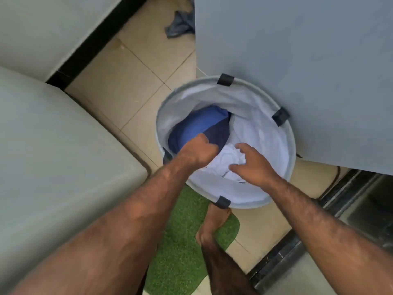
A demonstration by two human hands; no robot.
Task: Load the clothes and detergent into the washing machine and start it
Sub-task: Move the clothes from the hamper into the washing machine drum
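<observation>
Clothes sit in the round fabric laundry basket point(221, 203) on the tiled floor point(119, 81), pressed against a grey panel point(297, 71) at its 1–3 o'clock; washing machine not identifiable for sure, pale boxy surface point(53, 156) at frame 9 o'clock may be it. Inside the basket: blue garment point(197, 124) at 10–11 o'clock, darker navy piece point(219, 133) just beside it toward centre, crumpled white cloth point(223, 160) at 6 o'clock, merging with the pale liner so the edge is unclear. Left hand point(197, 152) is clenched into a fist at the blue/navy seam, looks bunched on fabric but can't confirm what's inside it. Right hand point(253, 165) is spread, fingers curled, hovering on or just over the white cloth, not closed. Handling: all soft, limp, light, no fixed shape, will drape and trail. Best to grab bunched folds mid-pile, not an edge, and scoop with both hands so nothing drops. Another blue-grey rag point(180, 24) lies on the floor at frame 12 o'clock. Detergent not in view
</observation>
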